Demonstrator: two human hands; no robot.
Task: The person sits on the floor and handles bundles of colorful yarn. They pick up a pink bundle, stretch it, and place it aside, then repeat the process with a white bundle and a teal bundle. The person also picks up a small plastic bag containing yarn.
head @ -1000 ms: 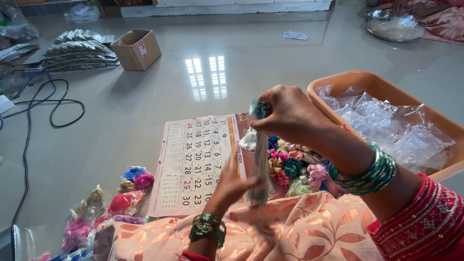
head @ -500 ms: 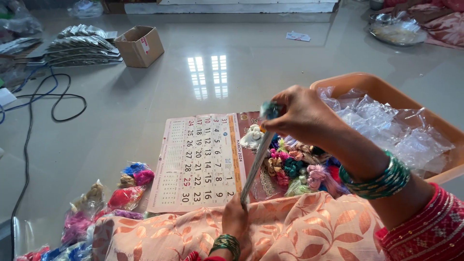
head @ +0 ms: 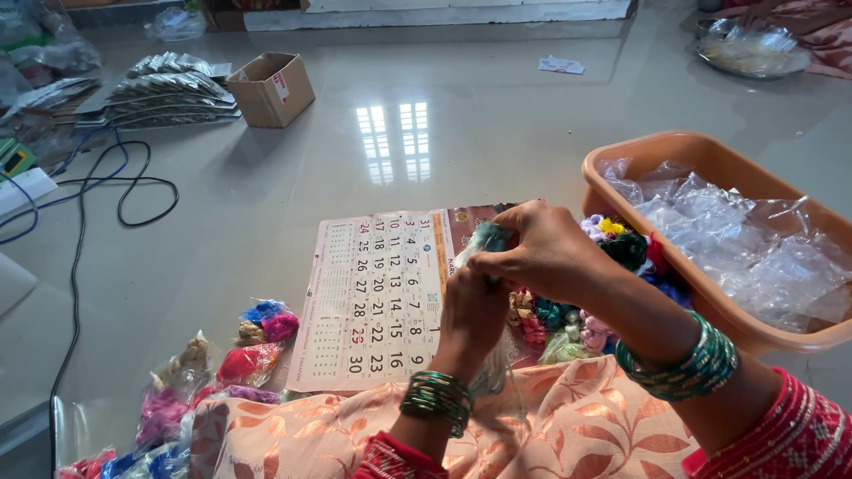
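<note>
The left hand (head: 475, 310), low on the strand half a second ago, has come up to meet the right hand (head: 541, 257) over the right edge of the calendar (head: 373, 302), so the pale thread bundle (head: 488, 239) is now gathered short rather than drawn out. Both hands are closed on it, the right pinching its top, the left wrapped just beneath. I judge the skein is being bunched; the orange tub (head: 701, 160) of clear bags lies right.
</note>
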